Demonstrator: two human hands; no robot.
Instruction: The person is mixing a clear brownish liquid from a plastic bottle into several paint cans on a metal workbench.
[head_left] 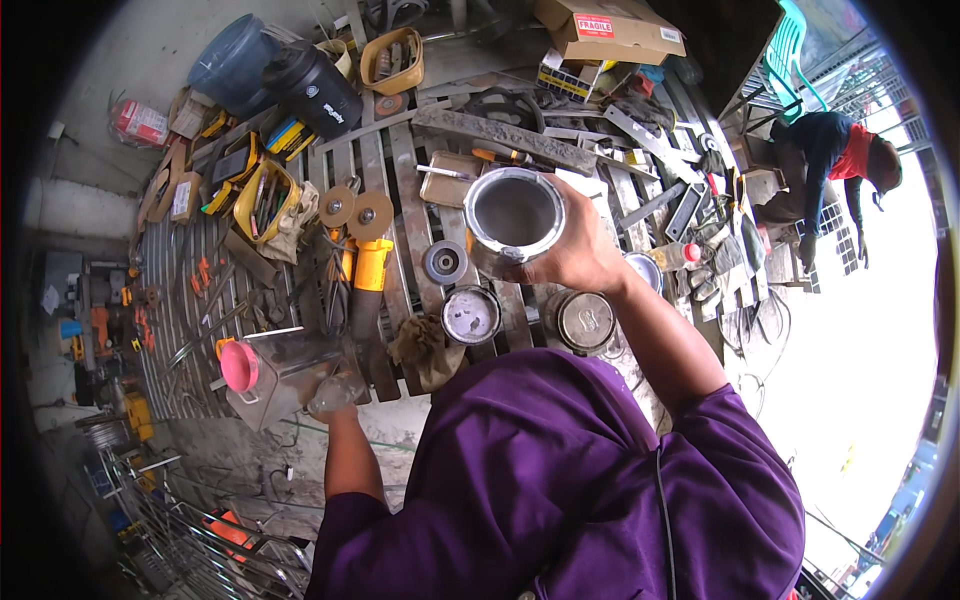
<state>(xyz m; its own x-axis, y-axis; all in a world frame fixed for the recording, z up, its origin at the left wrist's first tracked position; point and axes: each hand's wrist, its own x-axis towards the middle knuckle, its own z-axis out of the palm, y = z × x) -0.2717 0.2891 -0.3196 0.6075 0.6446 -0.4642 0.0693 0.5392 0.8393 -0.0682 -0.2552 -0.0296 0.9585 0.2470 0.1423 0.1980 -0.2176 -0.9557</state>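
My right hand (575,240) is wrapped round the side of an open metal can (513,255) with a bright silver rim. The can is raised above the slatted table, and its grey inside shows from above. At the table's near left edge, my left hand (340,411) grips a clear plastic container (290,375) with a pink cap (239,366), tilted so the cap points left. The see-through plastic partly covers its fingers. Below the raised can stand a small can with pale grey contents (471,315) and a lidded round tin (586,322).
An angle grinder (371,265), a round grey disc (445,262) and a brown cloth (428,352) lie on the slatted metal table (405,190). Yellow cut-open containers (268,200) hold tools at the left. Metal offcuts crowd the right. Another person (840,150) bends over at far right.
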